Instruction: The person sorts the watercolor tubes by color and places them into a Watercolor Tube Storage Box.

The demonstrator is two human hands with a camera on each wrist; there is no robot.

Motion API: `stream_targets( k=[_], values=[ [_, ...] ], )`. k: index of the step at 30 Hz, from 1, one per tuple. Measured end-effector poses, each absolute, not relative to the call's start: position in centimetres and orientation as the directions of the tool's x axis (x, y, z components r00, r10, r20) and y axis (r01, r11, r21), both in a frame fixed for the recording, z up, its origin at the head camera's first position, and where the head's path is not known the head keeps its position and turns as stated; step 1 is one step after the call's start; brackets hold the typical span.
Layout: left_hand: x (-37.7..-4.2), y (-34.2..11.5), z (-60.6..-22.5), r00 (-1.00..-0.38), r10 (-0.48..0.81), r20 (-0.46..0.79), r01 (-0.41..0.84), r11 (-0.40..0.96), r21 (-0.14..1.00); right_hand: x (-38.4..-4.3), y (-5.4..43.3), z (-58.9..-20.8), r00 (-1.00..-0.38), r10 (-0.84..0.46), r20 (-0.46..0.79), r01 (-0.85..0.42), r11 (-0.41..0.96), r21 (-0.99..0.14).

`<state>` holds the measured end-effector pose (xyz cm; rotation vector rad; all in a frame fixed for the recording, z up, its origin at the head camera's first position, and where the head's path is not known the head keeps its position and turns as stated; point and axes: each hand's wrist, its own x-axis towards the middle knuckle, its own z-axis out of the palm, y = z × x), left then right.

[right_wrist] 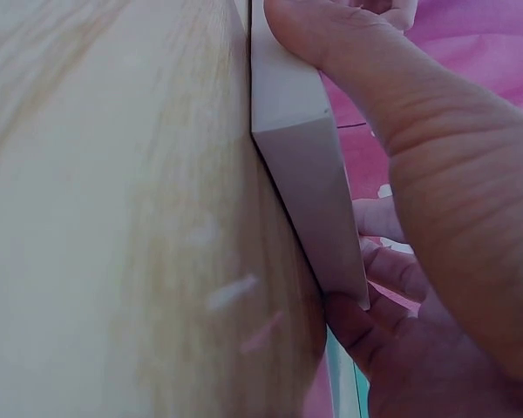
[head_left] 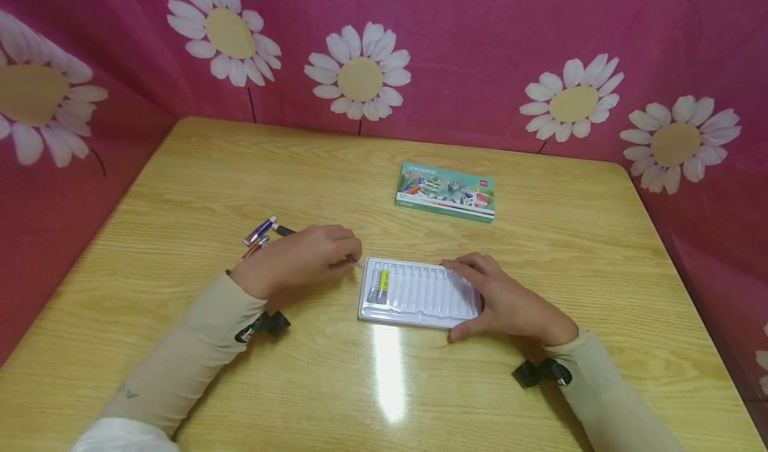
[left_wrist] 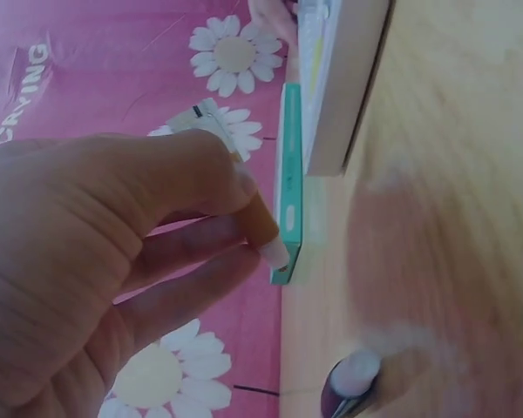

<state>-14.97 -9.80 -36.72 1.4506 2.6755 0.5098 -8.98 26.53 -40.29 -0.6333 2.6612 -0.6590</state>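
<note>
My left hand (head_left: 309, 255) pinches a small paint tube (left_wrist: 260, 219) between thumb and fingers, just off the tray's left end. In the left wrist view the tube has an orange-brown body and a white cap, tilted downward. A white plastic tray (head_left: 435, 295) with narrow slots lies on the table. Its leftmost slots hold a pale tube (head_left: 375, 285) and a yellow-topped tube (head_left: 384, 284). My right hand (head_left: 510, 299) grips the tray's right end, thumb on the near side and fingers on the far side.
Beside my left wrist lie a blue-purple tube (head_left: 259, 232), a black tube (head_left: 283, 230) and a reddish-brown tube (head_left: 255, 248). A flat teal box (head_left: 445, 191) with printed pictures lies behind the tray on the wooden table (head_left: 288, 172). A pink flowered cloth (head_left: 456, 45) hangs behind.
</note>
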Motion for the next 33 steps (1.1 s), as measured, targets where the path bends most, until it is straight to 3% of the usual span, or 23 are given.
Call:
stream_targets(
  k=[5, 12, 27, 33],
  values=[
    [-14.6, -9.1, -37.0, -0.537, 0.838, 0.095, 0.818, 0.489, 0.303, -8.8, 26.7, -40.3, -0.847, -0.488, -0.209, -0.333, 0.795, -0.507],
    [-14.5, -7.6, -37.2, -0.458, 0.879, 0.134, 0.873, 0.417, 0.252, -9.1, 26.6, -40.1, -0.844, -0.497, -0.202, -0.343, 0.790, -0.508],
    [-14.2, -3.9, -37.4, -0.303, 0.949, 0.088, 0.944, 0.287, 0.163, -9.2, 26.7, -40.3, -0.841, -0.506, -0.191, -0.356, 0.784, -0.509],
    [-14.2, -3.6, -37.8, -0.278, 0.958, 0.065, 0.956, 0.270, 0.115, -9.1, 26.8, -40.4, -0.842, -0.505, -0.188, -0.360, 0.787, -0.501]
  ],
)
